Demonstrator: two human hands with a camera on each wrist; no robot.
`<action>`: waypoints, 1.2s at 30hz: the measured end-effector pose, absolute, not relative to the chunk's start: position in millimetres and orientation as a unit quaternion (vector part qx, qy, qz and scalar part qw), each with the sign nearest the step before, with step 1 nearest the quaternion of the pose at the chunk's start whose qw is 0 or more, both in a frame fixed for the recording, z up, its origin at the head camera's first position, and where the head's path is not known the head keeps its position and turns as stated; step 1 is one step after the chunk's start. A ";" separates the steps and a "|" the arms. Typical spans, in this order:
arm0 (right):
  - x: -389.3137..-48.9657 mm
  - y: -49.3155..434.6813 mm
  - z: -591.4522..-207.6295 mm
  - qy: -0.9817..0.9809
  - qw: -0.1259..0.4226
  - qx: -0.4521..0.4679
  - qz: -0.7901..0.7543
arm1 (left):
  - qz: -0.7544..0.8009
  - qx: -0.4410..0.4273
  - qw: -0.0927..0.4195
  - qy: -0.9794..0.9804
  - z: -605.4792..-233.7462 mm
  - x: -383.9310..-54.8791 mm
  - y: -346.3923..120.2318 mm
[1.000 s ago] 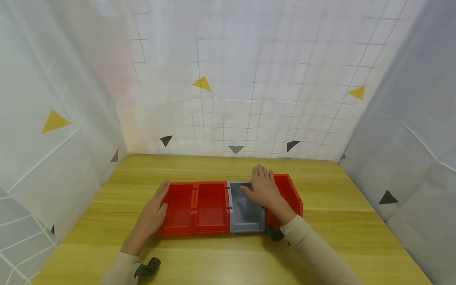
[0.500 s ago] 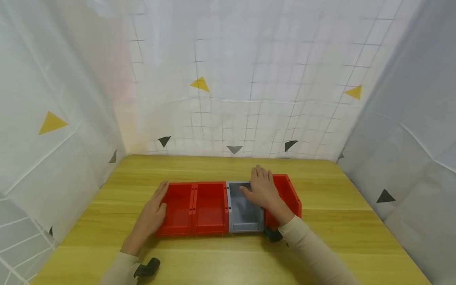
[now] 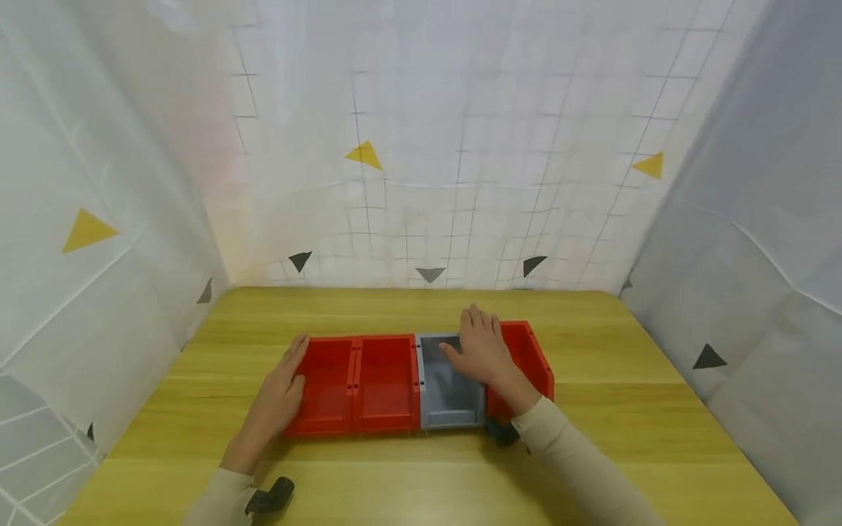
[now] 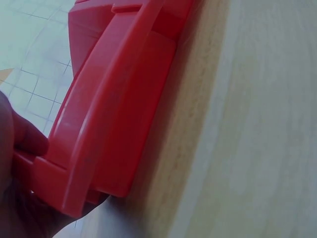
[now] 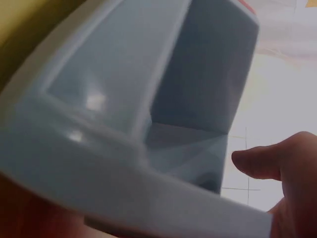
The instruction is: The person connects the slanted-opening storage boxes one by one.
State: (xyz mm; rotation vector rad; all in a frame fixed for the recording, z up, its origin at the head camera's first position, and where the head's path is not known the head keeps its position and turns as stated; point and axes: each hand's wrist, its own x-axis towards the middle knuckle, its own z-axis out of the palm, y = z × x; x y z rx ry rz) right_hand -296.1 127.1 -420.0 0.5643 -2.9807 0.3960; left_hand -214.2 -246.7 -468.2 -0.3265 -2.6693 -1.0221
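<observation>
A row of open-topped plastic bins stands on the table: a red bin at left, another red bin, a grey bin, and a red bin at right. My left hand lies along the outer side of the leftmost bin, fingers straight. In the left wrist view its thumb rests over that bin's rim. My right hand extends over the wall between the grey bin and the rightmost bin, fingers straight, thumb spread above the grey bin. It partly covers both.
The wooden table extends on all sides of the row. Behind it hangs a white sheet with grid lines and triangles, and more sheeting flanks both sides. A black wrist device sits at the left sleeve, another by the right wrist.
The head view has drifted slightly, so the whole scene sits a little further left. Both hands and the bins hold the same places relative to each other.
</observation>
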 end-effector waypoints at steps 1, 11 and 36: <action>-296.5 127.2 -420.5 -0.973 0.043 0.185 0.130 | -0.353 -0.112 0.132 -0.920 -468.0 -214.0 -246.6; -296.8 125.9 -424.7 -0.974 0.040 0.184 0.129 | -0.349 -0.113 0.131 -0.921 -469.3 -213.9 -247.7; -300.3 126.5 -432.7 -0.975 0.039 0.184 0.121 | -0.356 -0.116 0.132 -0.918 -468.6 -213.8 -248.2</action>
